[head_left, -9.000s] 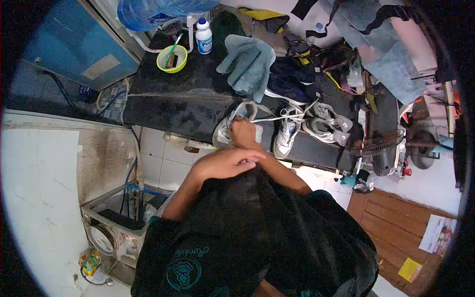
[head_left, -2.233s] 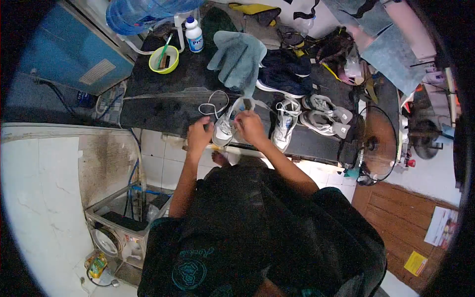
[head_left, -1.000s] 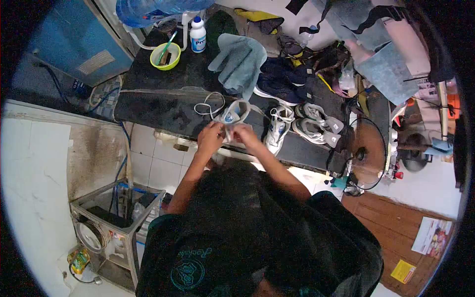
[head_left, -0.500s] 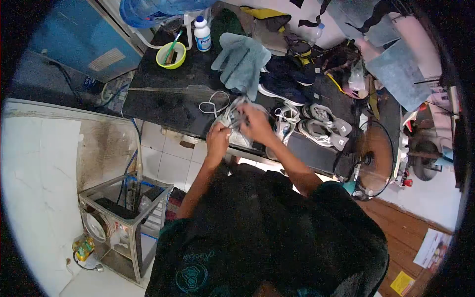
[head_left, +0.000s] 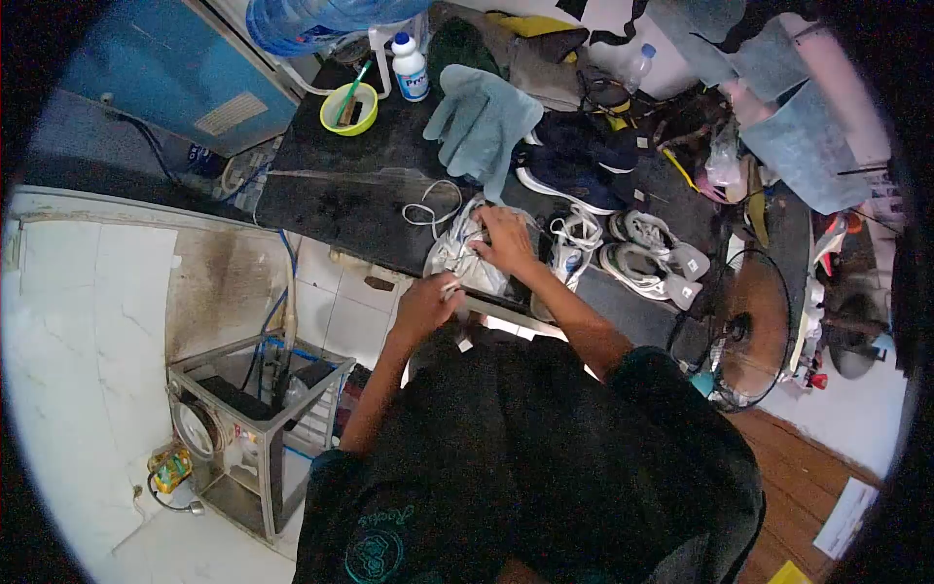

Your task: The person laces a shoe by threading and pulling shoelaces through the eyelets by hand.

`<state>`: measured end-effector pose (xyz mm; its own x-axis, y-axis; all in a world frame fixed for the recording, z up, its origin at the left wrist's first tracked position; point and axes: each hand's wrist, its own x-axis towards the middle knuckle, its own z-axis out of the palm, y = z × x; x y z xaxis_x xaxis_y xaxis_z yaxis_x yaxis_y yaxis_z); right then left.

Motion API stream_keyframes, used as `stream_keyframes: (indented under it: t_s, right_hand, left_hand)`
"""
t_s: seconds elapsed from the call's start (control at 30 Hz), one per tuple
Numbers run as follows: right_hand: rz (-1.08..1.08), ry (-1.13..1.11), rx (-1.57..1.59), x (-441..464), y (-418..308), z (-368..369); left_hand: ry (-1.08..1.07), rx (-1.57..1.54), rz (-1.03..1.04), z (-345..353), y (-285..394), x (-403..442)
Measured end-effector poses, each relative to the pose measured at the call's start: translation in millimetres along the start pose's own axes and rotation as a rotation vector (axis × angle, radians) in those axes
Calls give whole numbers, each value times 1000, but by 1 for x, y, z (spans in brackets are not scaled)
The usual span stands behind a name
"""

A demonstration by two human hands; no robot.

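Observation:
A whitish shoe [head_left: 451, 251] lies at the front edge of the black table, and a loose white shoelace [head_left: 419, 216] loops out onto the tabletop on its left. My right hand [head_left: 508, 240] rests on the shoe's upper, its fingers bent over it and gripping. Just off the table edge, my left hand [head_left: 426, 306] is closed near the shoe's close end, with a small pale bit, seemingly lace, pinched at the fingertips. Right of the shoe stands another white laced shoe [head_left: 574, 234]. Behind it lies a grey-blue glove [head_left: 482, 122].
Dark navy shoes [head_left: 574, 170] and a grey-white pair [head_left: 647, 258] are on the table [head_left: 331, 204]. A yellow-green bowl [head_left: 365, 119] with a brush and a white bottle [head_left: 411, 70] stand at the back left. At right is a fan [head_left: 744, 331]; a metal frame [head_left: 268, 419] stands lower left.
My left hand has drawn back from the shoe toward my body and down. My right hand has settled on the shoe's upper, less blurred. The whole view has shifted slightly.

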<state>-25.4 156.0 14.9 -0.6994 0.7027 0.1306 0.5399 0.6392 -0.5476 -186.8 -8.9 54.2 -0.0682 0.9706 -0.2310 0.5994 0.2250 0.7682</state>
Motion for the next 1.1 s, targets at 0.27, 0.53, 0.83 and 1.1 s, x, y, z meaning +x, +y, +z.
stream_keyframes:
  t_s: [0.27,0.53,0.83,1.1]
  right_hand:
    - [24,59,41,0,-3,0]
    - [68,20,88,-5,0,-2]
    - [72,-47,44,4,3,-3]
    - [73,12,23,2,-6,-3]
  left_hand:
    - [-86,-9,18,-7,37,-32]
    - [-83,-29,-104,-46,54,-68]
    - [-98,-171,-104,-35,5,-97]
    - [-148,-100,-211,-57,34,-108]
